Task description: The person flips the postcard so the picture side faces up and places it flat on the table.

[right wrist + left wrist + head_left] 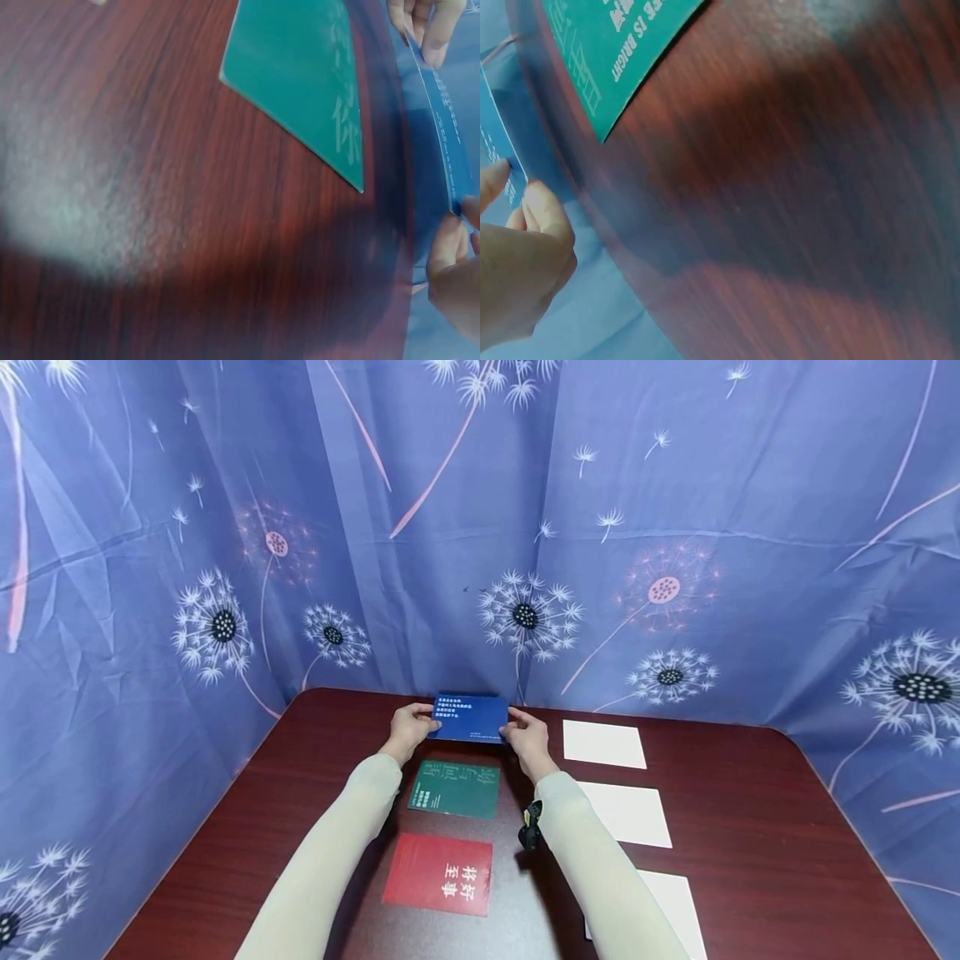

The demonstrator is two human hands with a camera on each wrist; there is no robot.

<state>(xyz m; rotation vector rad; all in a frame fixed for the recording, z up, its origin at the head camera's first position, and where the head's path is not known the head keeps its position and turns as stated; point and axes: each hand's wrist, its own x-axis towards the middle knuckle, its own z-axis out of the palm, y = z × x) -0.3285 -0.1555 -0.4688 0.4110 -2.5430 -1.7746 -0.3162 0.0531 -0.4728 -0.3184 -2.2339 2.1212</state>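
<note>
The left hand [408, 729] grips the left end of the blue card [472, 720], thumb on its printed face; the right hand [528, 742] pinches the right end between thumb and fingers. The blue card is up between both hands by the far edge of the table [750, 827], its printed face toward the head camera. The green card [455, 791] lies flat just nearer the person, and the red card [438, 872] nearer still, with white print at its right. To the right, three white cards [603, 744] lie in a row, the nearer two partly covered by the right sleeve [607, 860]. A blue dandelion curtain [450, 568] hangs behind the table
</note>
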